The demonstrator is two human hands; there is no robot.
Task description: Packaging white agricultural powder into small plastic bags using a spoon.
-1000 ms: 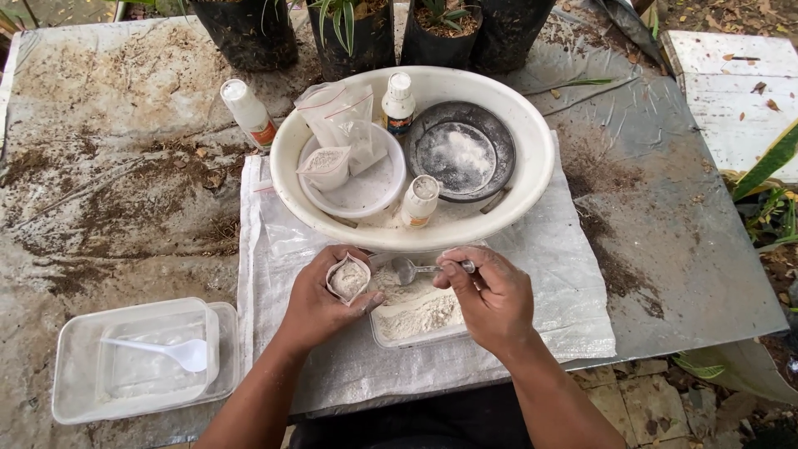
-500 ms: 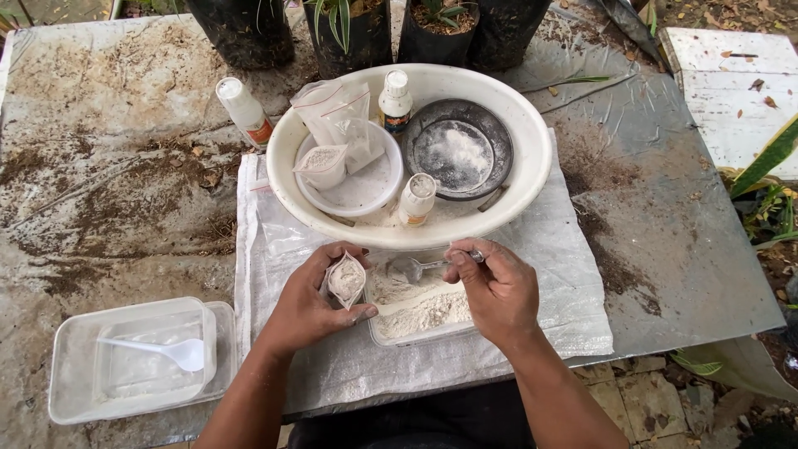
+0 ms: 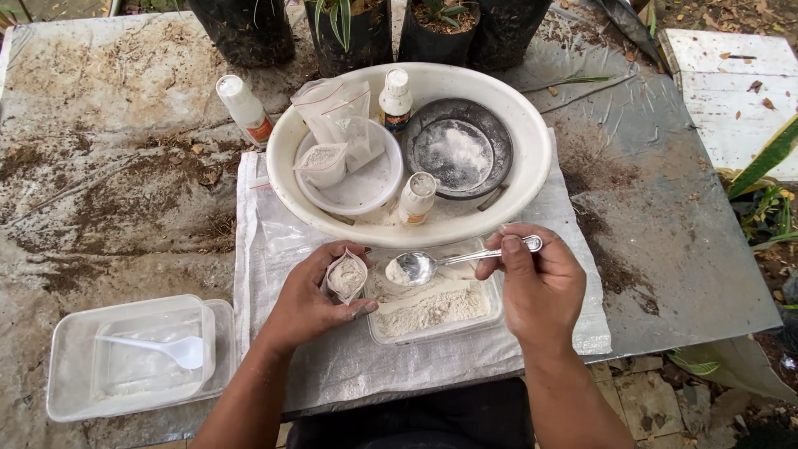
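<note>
A person is spooning pale powder into a small bag over a dirt-streaked counter (image 3: 125, 191). The left hand (image 3: 312, 295) is pinching the bag (image 3: 346, 276) upright, its mouth spread open just beside the clear tray (image 3: 490, 287) of powder. The right hand (image 3: 536, 283) is gripping the handle of a metal spoon (image 3: 416, 268), whose bowl is carrying a small heap and hanging level above the tray, close to the bag's mouth. Judging from this, the step is going best with the bag kept wide and steady, the spoon tipped slowly at the rim, and both kept over the tray so spills are falling back in. Beyond the hands, a wide cream basin (image 3: 532, 179) is holding a white bowl (image 3: 366, 187), a dark dish (image 3: 459, 148) and two bottles.
</note>
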